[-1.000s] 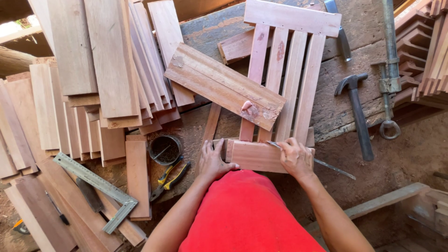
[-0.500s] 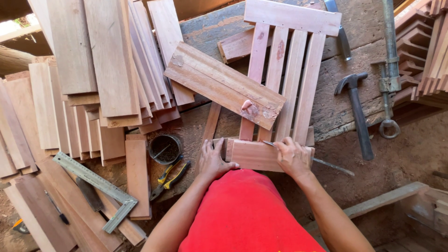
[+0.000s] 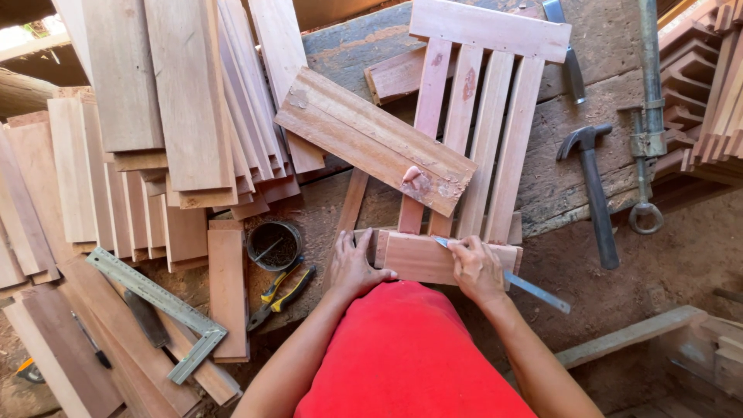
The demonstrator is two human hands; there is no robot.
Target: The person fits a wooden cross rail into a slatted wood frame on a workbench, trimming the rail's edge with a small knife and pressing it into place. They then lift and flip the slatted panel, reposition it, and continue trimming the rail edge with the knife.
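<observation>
Nearest the camera, a person in a red shirt [image 3: 410, 356] leans over the work. The left hand [image 3: 354, 267] lies open, palm down, fingers spread across the near left end of a short wooden crosspiece [image 3: 422, 257]. The right hand [image 3: 477, 269] is closed around a flat metal blade [image 3: 534, 290], whose tip rests on the top face of the crosspiece and whose other end sticks out to the right past the wrist. The crosspiece lies across the near ends of a slatted wooden frame [image 3: 484, 124], at the front edge of the counter [image 3: 573, 178].

Left of the hands: pliers with yellow-and-black handles [image 3: 280, 294], a small round tin [image 3: 274, 244] holding dark contents, and a metal try square [image 3: 159, 306] lying on loose boards.

Mid-distance: a wide grooved board [image 3: 371, 139] rests diagonally, its lower right corner overlapping the frame's slats. Right of the frame, a claw hammer [image 3: 594, 190] lies on the counter, head away from the person, with a steel bar clamp [image 3: 648, 116] just beyond it.

Farthest: a large stack of planks [image 3: 170, 101] fills the upper left, and further stacked timber [image 3: 712, 101] occupies the right edge.
</observation>
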